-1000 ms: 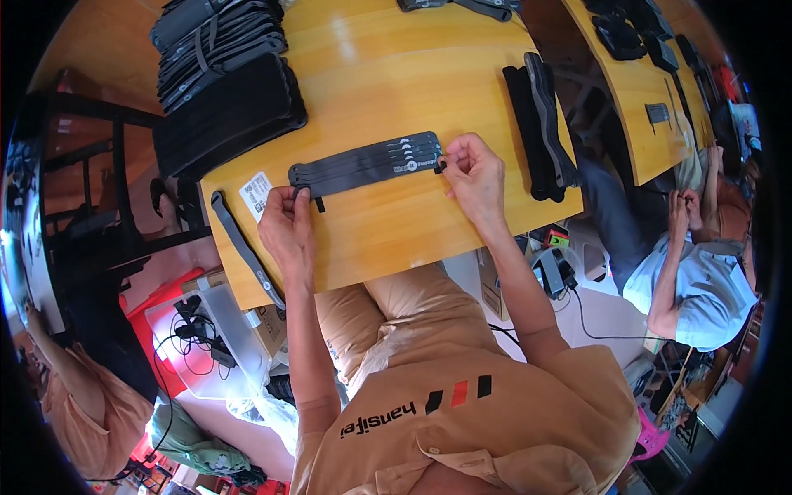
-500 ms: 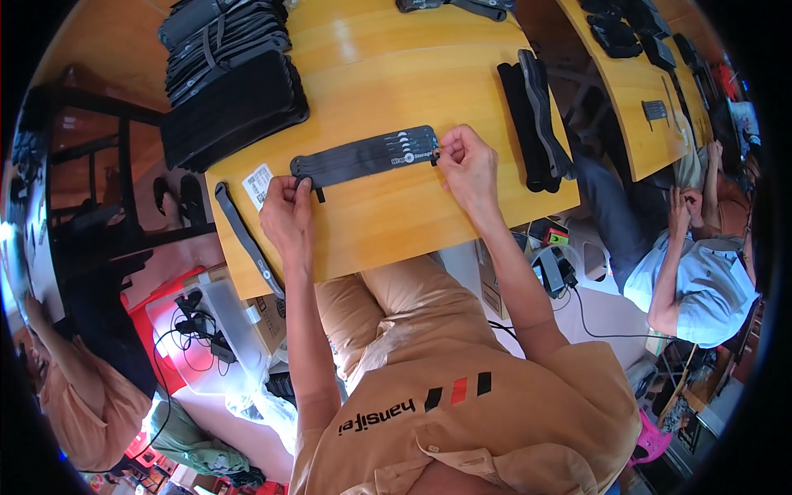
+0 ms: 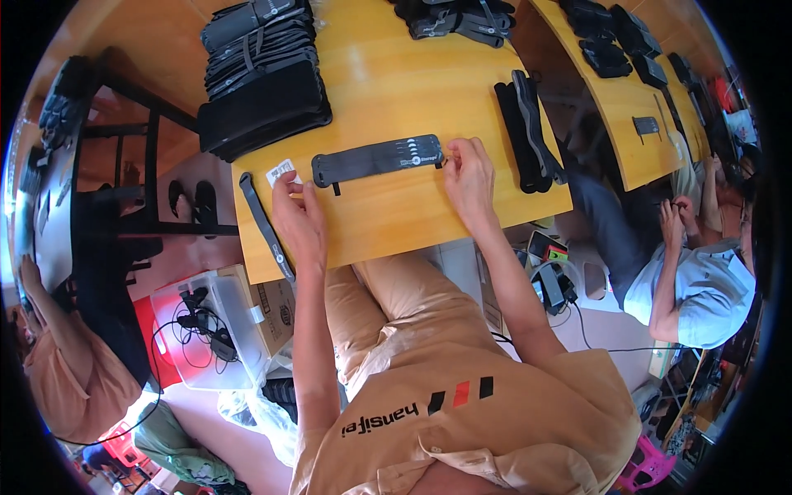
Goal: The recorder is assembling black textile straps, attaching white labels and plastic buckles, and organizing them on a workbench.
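A flat bundle of black straps (image 3: 375, 162) with white print at its right end lies across the wooden table (image 3: 388, 223) in front of me. My right hand (image 3: 472, 183) is at that right end, thumb and fingertips pinched on its edge. Off the bundle's left end, my left hand (image 3: 299, 221) has its thumb and fingers apart and holds nothing I can see. Its fingertips lie over a white printed label (image 3: 281, 173), partly hiding it. A single dark strap (image 3: 266, 227) lies slantwise along the table's left edge.
A tall stack of black folded straps (image 3: 264, 107) stands at the far left. More straps (image 3: 454, 21) lie at the far edge, and rolled black pieces (image 3: 528, 132) on the right. A clear bin with cables (image 3: 206, 330) is below left. People sit on both sides.
My left hand has come off the left end of the strap bundle and moved to the label. My right hand stays at the right end. The view has shifted slightly.
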The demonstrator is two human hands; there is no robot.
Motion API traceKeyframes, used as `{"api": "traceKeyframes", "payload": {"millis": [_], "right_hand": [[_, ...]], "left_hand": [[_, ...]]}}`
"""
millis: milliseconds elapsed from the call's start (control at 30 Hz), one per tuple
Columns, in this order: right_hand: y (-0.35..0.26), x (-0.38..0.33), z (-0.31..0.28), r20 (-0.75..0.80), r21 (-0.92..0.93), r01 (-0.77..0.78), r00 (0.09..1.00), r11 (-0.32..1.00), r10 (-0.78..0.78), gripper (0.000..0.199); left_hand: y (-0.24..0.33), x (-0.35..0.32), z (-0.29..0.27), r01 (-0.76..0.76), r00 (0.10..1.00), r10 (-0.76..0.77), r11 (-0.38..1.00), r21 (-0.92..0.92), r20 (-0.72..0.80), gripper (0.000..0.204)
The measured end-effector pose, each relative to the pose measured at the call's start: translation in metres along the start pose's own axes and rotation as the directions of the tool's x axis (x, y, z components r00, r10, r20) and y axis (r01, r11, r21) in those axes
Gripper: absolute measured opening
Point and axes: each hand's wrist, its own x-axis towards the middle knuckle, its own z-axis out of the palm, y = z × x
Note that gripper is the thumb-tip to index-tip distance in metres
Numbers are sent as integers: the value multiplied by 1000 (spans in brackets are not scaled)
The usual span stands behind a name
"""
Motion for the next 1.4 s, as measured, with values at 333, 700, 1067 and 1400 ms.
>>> {"api": "traceKeyframes", "payload": {"millis": [333,700,1067,1400], "right_hand": [[-23,-25,13,424,-159,396,855,904,-300,67],[-7,-18,10,418,-333,334,891,882,-180,63],[-80,-63,15,378,238,402,800,884,-466,41],[-132,-99,92,267,268,848,391,457,-881,48]], "left_hand": [[-5,-18,29,-610,775,421,696,380,472,74],[-22,-14,26,-563,821,429,716,412,376,74],[-23,-67,-73,-150,976,104,958,-246,-189,23],[-101,-154,-90,372,810,-586,482,-794,24,23]]}}
